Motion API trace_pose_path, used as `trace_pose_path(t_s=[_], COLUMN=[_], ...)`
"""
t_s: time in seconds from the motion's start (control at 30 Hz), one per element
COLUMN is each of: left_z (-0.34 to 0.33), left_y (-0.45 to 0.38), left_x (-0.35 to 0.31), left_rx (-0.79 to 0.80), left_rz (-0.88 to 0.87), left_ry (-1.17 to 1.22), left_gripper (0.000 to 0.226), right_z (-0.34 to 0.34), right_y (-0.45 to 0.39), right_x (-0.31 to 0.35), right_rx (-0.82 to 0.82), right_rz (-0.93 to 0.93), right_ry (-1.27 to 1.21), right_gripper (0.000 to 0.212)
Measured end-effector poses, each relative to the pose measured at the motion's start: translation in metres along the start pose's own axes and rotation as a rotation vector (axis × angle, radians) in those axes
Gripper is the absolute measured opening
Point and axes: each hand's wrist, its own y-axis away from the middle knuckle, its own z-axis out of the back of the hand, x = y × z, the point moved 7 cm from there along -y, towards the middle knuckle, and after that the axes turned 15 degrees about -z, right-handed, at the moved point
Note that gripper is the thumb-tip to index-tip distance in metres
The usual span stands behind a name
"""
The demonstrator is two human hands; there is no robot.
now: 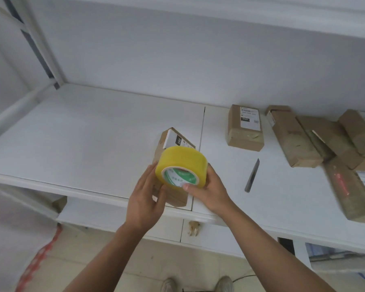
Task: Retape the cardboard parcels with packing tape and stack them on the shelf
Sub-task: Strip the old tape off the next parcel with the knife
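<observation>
A yellow roll of packing tape [182, 159] with a green and white core is held above a cardboard parcel [173, 142] lying near the front edge of the white shelf [82, 131]. My right hand [209, 190] grips the roll from the right, thumb on the core. My left hand [145, 199] touches the roll's left side, its fingers curled under the roll and against the parcel. The roll and both hands hide most of the parcel; its white label shows at the far end.
A labelled parcel [246, 127] lies to the right, and several more parcels [316, 138] are piled at the far right. A grey knife [252, 175] lies between them and my hands. A lower shelf and the floor show beneath.
</observation>
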Motion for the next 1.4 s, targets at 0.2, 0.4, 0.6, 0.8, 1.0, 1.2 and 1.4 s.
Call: trace_pose_path(t_s=[0.2,0.4,0.6,0.8,1.0,1.2,1.4], left_z=[0.006,-0.016,-0.025,-0.023,-0.024,-0.025,-0.028], left_y=[0.024,0.037,0.033,0.038,0.041,0.036,0.036], left_x=[0.036,0.029,0.024,0.023,0.023,0.026,0.024], left_rx=[-0.117,-0.020,0.004,-0.015,0.003,0.068,0.109], left_rz=[0.294,0.342,0.219,0.332,0.326,0.302,0.323], left_ry=[0.152,0.154,-0.142,-0.100,-0.126,-0.210,-0.267], left_gripper=[0.057,0.136,0.122,0.132,0.132,0.123,0.129], right_z=[-0.044,-0.063,-0.064,-0.052,-0.025,-0.029,-0.031], right_y=[-0.015,-0.028,-0.029,-0.022,-0.005,-0.005,-0.009], right_x=[0.023,0.028,0.028,0.033,0.022,0.006,-0.008], right_rx=[0.006,-0.055,-0.075,-0.072,-0.111,-0.083,-0.036], right_rz=[0.078,0.127,0.127,0.117,0.110,0.055,-0.009], right_ry=[0.218,0.422,0.534,0.527,0.439,0.160,0.104], right_gripper=[0.051,0.059,0.060,0.050,0.044,0.050,0.048])
